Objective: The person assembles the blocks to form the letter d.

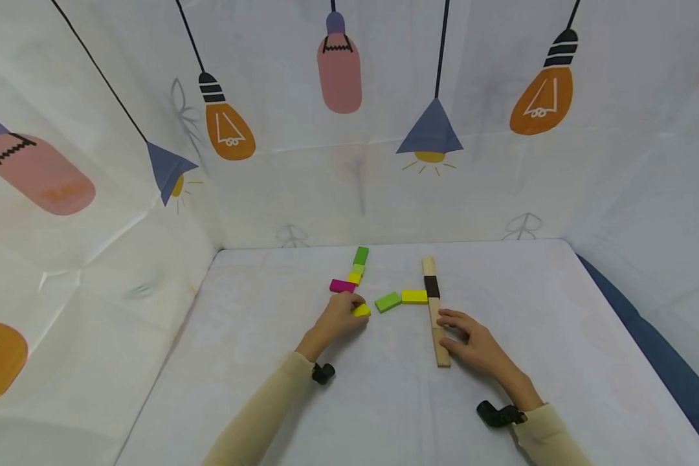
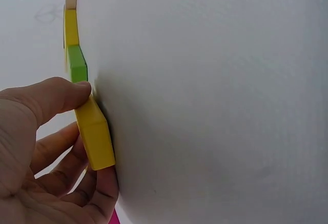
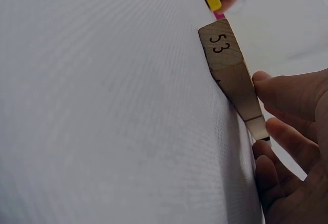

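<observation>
My left hand (image 1: 338, 317) pinches a yellow block (image 2: 96, 137) between thumb and fingers, low over the white table. A magenta block (image 1: 342, 285) lies just beyond that hand. To its right, a green block (image 1: 388, 302) and another yellow block (image 1: 414, 297) form a short line reaching a straight row of wooden blocks. My right hand (image 1: 474, 343) rests along the right side of this row, its thumb and fingertips touching the plain wooden block (image 1: 441, 349) at the near end and the one beyond. The number 53 is stamped on the near block's end (image 3: 220, 43).
Beyond the magenta block, a small yellow block (image 1: 355, 278), a light green block (image 1: 358, 268) and a green block (image 1: 361, 255) run toward the back edge. A dark brown block (image 1: 432, 286) sits within the wooden row. Printed fabric (image 1: 291, 181) hangs behind the table.
</observation>
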`<state>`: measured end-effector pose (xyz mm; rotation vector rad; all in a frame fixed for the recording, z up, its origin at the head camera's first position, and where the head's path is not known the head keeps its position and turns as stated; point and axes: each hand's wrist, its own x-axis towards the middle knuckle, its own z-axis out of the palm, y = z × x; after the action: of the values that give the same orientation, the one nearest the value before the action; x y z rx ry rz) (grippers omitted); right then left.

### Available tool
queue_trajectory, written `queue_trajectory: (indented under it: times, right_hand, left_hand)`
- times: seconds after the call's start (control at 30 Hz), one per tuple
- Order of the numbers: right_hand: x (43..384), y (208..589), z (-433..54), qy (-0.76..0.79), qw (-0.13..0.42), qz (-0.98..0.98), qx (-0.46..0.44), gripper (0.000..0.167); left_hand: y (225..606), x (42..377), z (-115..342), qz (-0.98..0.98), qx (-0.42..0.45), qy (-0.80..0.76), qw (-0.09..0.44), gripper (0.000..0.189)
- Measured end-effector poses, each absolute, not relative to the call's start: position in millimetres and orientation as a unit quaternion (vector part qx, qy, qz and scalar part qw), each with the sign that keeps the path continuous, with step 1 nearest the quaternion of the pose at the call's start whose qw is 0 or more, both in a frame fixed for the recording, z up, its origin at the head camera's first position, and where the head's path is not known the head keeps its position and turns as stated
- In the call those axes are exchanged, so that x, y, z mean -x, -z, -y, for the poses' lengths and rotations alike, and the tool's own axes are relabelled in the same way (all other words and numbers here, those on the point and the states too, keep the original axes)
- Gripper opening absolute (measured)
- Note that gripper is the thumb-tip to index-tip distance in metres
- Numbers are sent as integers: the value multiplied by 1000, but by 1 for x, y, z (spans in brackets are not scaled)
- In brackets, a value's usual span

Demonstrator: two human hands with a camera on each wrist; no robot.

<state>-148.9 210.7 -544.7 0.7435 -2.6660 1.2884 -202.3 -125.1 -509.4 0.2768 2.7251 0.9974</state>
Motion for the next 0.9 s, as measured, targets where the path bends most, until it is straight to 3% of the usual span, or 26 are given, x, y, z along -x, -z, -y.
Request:
queue_trajectory:
  times: [0.6, 0.9]
  right_hand:
    - [151, 545, -209, -422, 36, 873, -240, 38]
    - [151, 543, -209, -422, 28, 876, -232, 38]
  left_hand:
    - [513, 199, 119, -926, -69, -358, 102, 44]
    - [506, 208, 144, -911, -164, -321, 199, 67]
